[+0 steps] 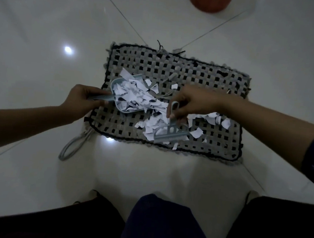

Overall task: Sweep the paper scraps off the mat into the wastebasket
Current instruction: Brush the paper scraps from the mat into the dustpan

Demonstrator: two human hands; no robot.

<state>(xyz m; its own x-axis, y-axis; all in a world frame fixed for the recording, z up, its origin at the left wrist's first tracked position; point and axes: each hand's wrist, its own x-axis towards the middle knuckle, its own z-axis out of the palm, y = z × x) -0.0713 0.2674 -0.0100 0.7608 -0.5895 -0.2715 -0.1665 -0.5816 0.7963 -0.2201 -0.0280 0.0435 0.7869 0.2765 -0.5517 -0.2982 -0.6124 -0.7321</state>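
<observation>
A grey-and-black woven mat (203, 73) lies on the white tiled floor. White paper scraps (210, 119) are spread over its near half. My left hand (82, 99) grips the handle of a small pale blue dustpan (115, 83), which rests on the mat's left side heaped with scraps. My right hand (193, 103) holds a small pale blue brush (172, 134) by its handle, its head down among the scraps near the mat's front edge. The red wastebasket (208, 0) stands at the top edge of the view, beyond the mat, only partly visible.
A grey loop of cord (71, 147) hangs off the mat's near-left corner onto the floor. My dark-clothed knees (163, 222) fill the bottom of the view. White glossy floor tiles (47, 25) surround the mat.
</observation>
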